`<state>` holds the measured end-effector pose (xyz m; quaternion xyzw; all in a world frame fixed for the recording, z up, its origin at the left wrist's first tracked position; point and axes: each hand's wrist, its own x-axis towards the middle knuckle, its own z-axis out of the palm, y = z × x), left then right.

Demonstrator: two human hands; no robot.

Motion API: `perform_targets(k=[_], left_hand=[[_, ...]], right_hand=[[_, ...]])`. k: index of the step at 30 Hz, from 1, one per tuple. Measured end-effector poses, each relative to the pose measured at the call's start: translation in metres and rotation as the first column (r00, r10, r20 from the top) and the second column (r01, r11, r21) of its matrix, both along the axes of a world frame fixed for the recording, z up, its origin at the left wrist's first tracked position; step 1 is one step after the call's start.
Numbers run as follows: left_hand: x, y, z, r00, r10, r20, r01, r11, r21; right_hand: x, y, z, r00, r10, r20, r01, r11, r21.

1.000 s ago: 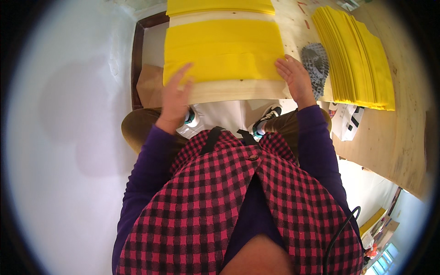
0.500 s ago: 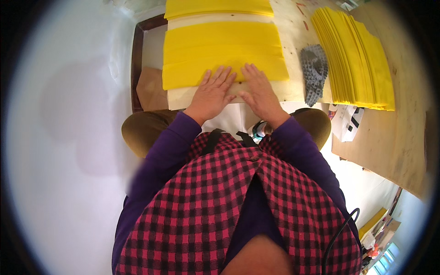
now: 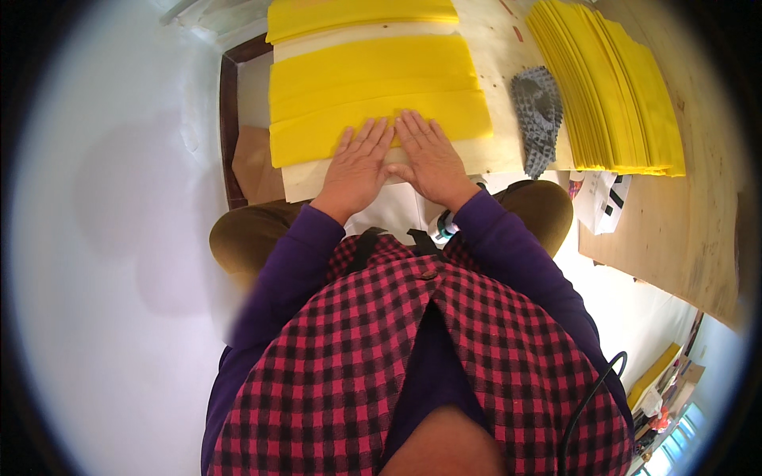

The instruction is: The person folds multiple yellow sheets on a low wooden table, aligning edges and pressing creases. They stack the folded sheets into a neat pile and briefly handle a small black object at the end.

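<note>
A folded yellow cloth (image 3: pixel 373 75) lies flat on the wooden table (image 3: pixel 468 164) in front of me, with a crease or fold edge running across it. My left hand (image 3: pixel 359 166) rests palm down on its near edge, fingers stretched out. Beside it my right hand (image 3: pixel 429 159) lies flat on the same edge, fingers extended toward the far side. The thumbs nearly meet between the two hands. Neither hand grips anything.
Another yellow cloth piece (image 3: pixel 357 17) lies farther back. On the right stand a tall stack of folded yellow cloths (image 3: pixel 607 91) and a grey patterned cloth (image 3: pixel 537 119). A white bag (image 3: pixel 601 202) is below the stack. Brown cardboard (image 3: pixel 258 166) sits left of the table.
Both hands have shifted slightly left along the cloth's near edge, and my right hand has come closer to my left. The whole view has also moved a little.
</note>
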<state>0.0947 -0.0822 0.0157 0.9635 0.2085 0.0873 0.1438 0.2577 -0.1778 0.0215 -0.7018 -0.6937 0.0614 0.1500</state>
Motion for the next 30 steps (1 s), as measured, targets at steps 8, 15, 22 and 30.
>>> perform_targets(k=[8, 15, 22, 30], left_hand=[[-0.026, 0.013, 0.000, 0.963, 0.249, -0.104, -0.247, 0.968, 0.032], [-0.081, 0.038, -0.003, 0.880, 0.458, -0.128, -0.435, 0.884, 0.172], [-0.001, -0.008, 0.009, 0.990, 0.138, 0.019, -0.139, 0.990, 0.030], [-0.007, 0.009, -0.005, 0.939, 0.337, -0.068, -0.336, 0.941, 0.027]], right_hand=[[0.046, -0.027, -0.004, 0.939, -0.286, 0.192, 0.309, 0.945, -0.104], [0.047, -0.029, -0.008, 0.944, -0.292, 0.155, 0.303, 0.952, -0.051], [0.048, -0.030, -0.009, 0.954, -0.267, 0.136, 0.270, 0.963, -0.005], [0.051, -0.031, -0.012, 0.955, -0.259, 0.142, 0.265, 0.964, -0.022]])
